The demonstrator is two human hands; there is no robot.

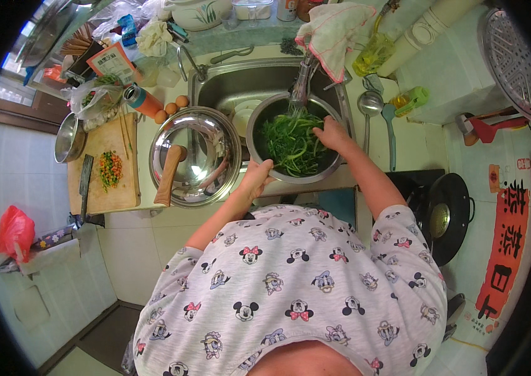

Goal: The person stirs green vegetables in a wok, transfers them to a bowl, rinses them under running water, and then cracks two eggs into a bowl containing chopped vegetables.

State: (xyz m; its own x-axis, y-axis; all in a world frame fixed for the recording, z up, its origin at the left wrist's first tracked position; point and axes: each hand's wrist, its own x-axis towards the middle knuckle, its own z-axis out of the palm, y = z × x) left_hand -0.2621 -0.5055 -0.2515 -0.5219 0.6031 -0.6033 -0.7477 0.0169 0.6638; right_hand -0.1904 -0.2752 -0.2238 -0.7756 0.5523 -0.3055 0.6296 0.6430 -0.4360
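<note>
A steel bowl sits at the right part of the sink, full of leafy green vegetables. Water runs onto the greens from the tap's spray head. My left hand grips the bowl's near-left rim. My right hand is at the right side inside the bowl, its fingers at the edge of the greens; whether they pinch any stems is unclear. Left of the bowl lies a shiny pan lid with a wooden handle, over the sink's left edge.
A wooden cutting board at left holds diced vegetables and a cleaver. Eggs and an orange bottle stand behind the lid. A ladle and a blue-grey utensil lie right of the sink; a black wok is further right.
</note>
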